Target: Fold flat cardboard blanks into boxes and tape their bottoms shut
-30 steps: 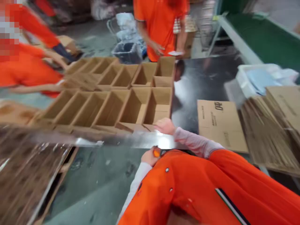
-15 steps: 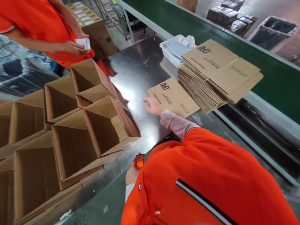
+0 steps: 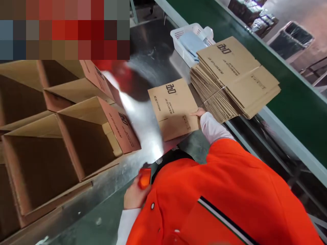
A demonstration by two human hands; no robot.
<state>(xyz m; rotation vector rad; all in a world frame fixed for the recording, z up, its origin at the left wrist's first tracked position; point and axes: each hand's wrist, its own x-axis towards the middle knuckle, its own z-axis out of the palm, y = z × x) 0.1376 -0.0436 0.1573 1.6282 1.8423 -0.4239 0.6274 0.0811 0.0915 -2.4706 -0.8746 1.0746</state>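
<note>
Centre of frame: we have one flat carton (image 3: 170, 105) lying printed face up on the metal table (image 3: 145, 42). Its long axis runs steeply from upper left to lower right; the bold printed mark sits at the upper end, and a block of small symbols lies toward the lower right corner.

We see the right hand (image 3: 200, 113) closed narrow on the carton's right edge, one digit laid over the printed face, the other fingers mostly hidden. The left hand (image 3: 135, 193), lower centre, is wrapped around an orange tool (image 3: 145, 178), apart from the carton.

Just right of the carton we note a strapped bundle of flat cartons (image 3: 238, 76), marks also at the upper left end, its long axis sloping more gently down to the right. Behind it, upper centre, we find a white basket (image 3: 183, 54) with light blue contents. Left side: open cartons (image 3: 122, 129), mouths up, in rows. A green conveyor (image 3: 301, 115) crosses the upper right diagonally.
</note>
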